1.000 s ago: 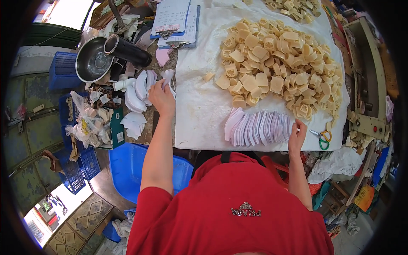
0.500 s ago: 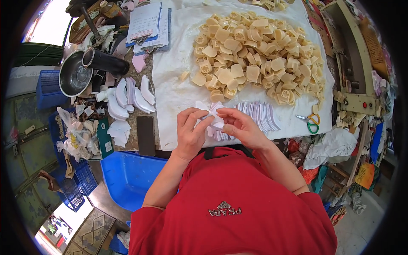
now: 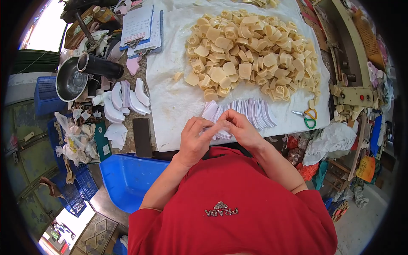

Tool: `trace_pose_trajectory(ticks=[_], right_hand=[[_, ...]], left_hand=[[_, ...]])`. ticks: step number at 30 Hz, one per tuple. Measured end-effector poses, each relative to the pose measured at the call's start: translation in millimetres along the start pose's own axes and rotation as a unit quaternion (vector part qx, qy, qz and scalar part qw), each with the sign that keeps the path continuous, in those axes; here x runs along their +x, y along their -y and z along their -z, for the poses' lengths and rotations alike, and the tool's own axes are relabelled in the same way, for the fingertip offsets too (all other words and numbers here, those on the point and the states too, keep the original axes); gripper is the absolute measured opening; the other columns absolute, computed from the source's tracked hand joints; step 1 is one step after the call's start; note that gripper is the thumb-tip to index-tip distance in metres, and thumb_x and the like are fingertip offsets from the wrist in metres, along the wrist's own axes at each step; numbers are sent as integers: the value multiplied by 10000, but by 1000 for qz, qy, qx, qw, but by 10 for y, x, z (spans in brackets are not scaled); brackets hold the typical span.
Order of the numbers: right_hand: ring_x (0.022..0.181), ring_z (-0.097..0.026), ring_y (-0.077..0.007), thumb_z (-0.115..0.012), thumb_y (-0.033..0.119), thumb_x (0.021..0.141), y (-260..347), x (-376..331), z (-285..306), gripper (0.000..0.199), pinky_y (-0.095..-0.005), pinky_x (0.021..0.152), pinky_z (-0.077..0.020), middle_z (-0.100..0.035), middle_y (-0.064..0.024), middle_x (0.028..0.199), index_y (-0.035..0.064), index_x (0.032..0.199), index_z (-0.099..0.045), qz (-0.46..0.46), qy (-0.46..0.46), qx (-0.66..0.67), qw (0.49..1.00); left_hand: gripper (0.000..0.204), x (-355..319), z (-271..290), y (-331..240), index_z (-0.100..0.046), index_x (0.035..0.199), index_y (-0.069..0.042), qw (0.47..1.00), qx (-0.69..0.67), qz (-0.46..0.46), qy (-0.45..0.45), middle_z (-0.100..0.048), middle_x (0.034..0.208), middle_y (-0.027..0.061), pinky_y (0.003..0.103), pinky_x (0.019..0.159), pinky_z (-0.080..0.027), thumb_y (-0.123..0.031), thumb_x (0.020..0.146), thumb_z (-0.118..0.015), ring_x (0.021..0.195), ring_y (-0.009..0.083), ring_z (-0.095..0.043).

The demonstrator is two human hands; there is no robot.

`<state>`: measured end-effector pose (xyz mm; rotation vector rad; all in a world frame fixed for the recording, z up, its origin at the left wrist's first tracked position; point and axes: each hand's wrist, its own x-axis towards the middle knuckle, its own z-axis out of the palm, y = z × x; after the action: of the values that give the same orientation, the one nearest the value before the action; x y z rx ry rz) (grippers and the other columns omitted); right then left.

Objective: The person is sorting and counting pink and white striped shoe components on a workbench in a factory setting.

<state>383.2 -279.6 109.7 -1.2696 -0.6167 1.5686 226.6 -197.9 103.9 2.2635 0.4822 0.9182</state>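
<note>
Pinching a thin white piece (image 3: 213, 126) between them, the left hand (image 3: 196, 138) and right hand (image 3: 240, 128) meet at the near edge of a white cloth (image 3: 178, 102); fingers of both are closed on it, fingertips touching. The piece sits at the near left end of a fanned row of pale strips (image 3: 248, 112) on the cloth, just beyond the hands. A heap of tan blocks (image 3: 250, 53) lies farther back on the cloth. Scissors (image 3: 308, 118) rest at the cloth's right near corner. Curved white shells (image 3: 125, 100) lie just left of the cloth; a blue bin (image 3: 127, 178) stands below its near left edge. The risk, as I judge it: a thin piece could slip from the pinch and drop off the near edge, or a wrist could brush the row and scatter the strips.
</note>
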Motion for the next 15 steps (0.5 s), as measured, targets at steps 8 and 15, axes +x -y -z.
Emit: trace_pose_trajectory(ticks=[8, 15], right_hand=[[878, -441, -80, -543, 177, 904, 46, -89, 78, 158, -246, 793, -365, -473, -1, 981, 33, 971, -534, 4, 75, -73, 994], [847, -458, -77, -530, 129, 894, 22, -87, 11, 106, -231, 765, -380, -490, -26, 972, 24, 903, -525, -6, 45, 7, 999]], left_hand=[[505, -47, -21, -24, -588, 1031, -58, 996, -45, 64, -41, -546, 742, 63, 331, 605, -426, 79, 547, -634, 686, 232, -519], [377, -39, 8, -157, -643, 885, -127, 1000, 4, -5, 18, -545, 826, 44, 322, 662, -443, 56, 555, -634, 780, 234, -521]])
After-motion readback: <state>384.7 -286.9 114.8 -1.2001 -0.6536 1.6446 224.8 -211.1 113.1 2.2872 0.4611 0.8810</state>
